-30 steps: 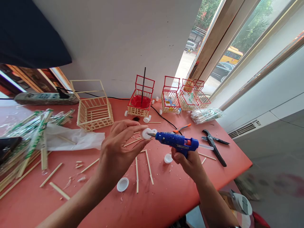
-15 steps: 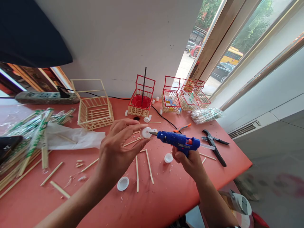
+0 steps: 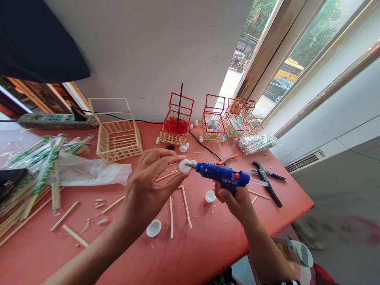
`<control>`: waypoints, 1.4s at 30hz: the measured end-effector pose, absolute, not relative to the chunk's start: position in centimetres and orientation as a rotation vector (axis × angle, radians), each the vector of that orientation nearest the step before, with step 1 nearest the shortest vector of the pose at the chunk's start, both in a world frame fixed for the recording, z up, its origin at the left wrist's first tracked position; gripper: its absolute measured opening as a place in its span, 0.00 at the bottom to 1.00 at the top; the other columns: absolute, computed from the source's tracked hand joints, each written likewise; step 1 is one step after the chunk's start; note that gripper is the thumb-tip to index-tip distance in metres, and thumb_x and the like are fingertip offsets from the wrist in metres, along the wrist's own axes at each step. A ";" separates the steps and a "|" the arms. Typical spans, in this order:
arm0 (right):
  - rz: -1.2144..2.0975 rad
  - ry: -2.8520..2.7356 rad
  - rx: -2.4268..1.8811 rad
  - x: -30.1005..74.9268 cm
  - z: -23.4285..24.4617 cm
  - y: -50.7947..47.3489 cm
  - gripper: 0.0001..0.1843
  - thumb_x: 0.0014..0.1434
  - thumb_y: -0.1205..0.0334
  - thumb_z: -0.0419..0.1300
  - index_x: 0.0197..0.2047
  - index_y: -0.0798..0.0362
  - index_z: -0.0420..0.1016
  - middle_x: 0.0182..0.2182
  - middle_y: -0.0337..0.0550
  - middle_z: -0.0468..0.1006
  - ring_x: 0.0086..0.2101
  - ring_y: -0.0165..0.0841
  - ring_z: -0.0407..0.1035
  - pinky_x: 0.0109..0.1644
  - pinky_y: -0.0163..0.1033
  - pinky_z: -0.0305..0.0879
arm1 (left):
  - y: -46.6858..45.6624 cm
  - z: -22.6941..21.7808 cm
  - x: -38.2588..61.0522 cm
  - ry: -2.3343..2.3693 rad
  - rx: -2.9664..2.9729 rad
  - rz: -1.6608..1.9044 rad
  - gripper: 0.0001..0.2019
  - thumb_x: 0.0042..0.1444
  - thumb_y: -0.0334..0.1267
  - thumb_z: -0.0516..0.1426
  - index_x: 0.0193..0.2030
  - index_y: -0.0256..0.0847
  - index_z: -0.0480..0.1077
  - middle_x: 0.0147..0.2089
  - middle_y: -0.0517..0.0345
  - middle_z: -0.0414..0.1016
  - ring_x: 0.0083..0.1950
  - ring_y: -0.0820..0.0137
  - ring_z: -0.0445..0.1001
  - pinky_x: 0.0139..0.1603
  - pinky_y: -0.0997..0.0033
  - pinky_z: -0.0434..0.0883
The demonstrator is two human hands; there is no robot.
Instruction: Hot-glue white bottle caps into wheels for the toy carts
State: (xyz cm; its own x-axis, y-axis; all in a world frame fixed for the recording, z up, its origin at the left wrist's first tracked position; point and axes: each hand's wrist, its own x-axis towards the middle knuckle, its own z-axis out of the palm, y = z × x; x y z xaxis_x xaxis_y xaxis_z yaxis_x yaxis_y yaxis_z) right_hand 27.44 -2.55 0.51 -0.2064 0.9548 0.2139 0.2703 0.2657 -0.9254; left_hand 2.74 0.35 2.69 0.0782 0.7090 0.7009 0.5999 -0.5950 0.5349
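Between the thumb and fingers of my left hand (image 3: pixel 150 178) is a small round white plastic cap (image 3: pixel 183 166), raised above the table with its flat face toward the right. My right hand (image 3: pixel 236 200) grips a blue hot glue gun (image 3: pixel 222 175) by its handle. The metal nozzle points left and reaches the face of the cap; whether it touches is hard to tell. A clear glue stick (image 3: pixel 259 182) sticks out of the gun's back end. Below the hands lie a white cap (image 3: pixel 153 228), a second white cap (image 3: pixel 210 196) and two cut sticks (image 3: pixel 171 217).
Small stick carts stand along the wall: a plain one (image 3: pixel 118 138), one holding a red bowl (image 3: pixel 176 126), and several red-trimmed ones (image 3: pixel 213 118). Wrapped chopsticks (image 3: pixel 55 158) cover the left side. Black pliers (image 3: pixel 267 184) and orange-handled pliers (image 3: pixel 227 159) lie at right.
The cap and the nozzle have shifted very slightly against each other, with the nozzle tip now nearer the cap's middle. Both hands keep their grips.
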 end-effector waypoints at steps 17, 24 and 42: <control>0.988 -1.691 -1.161 27.7 0.4 -2.7 0.27 0.68 0.37 0.61 0.29 0.50 0.66 0.22 0.36 0.64 0.23 0.31 0.57 0.27 0.39 0.54 | 0.3 2.8 2.7 1.360 2.218 1.569 0.11 0.63 0.38 0.66 0.52 0.46 0.79 0.47 0.54 0.80 0.51 0.59 0.80 0.52 0.59 0.77; 0.935 -1.702 -1.160 27.8 0.6 -2.5 0.27 0.68 0.36 0.60 0.29 0.50 0.66 0.21 0.36 0.64 0.24 0.32 0.57 0.28 0.40 0.55 | 0.3 2.7 2.8 1.359 2.204 1.564 0.10 0.64 0.39 0.66 0.51 0.46 0.79 0.47 0.54 0.80 0.51 0.60 0.80 0.51 0.59 0.77; 0.981 -1.701 -1.122 27.5 0.5 -2.6 0.27 0.68 0.36 0.61 0.31 0.50 0.67 0.22 0.35 0.64 0.23 0.31 0.56 0.28 0.39 0.53 | 0.0 3.0 2.9 1.330 2.173 1.527 0.09 0.63 0.37 0.66 0.50 0.45 0.79 0.47 0.55 0.81 0.51 0.60 0.80 0.51 0.60 0.77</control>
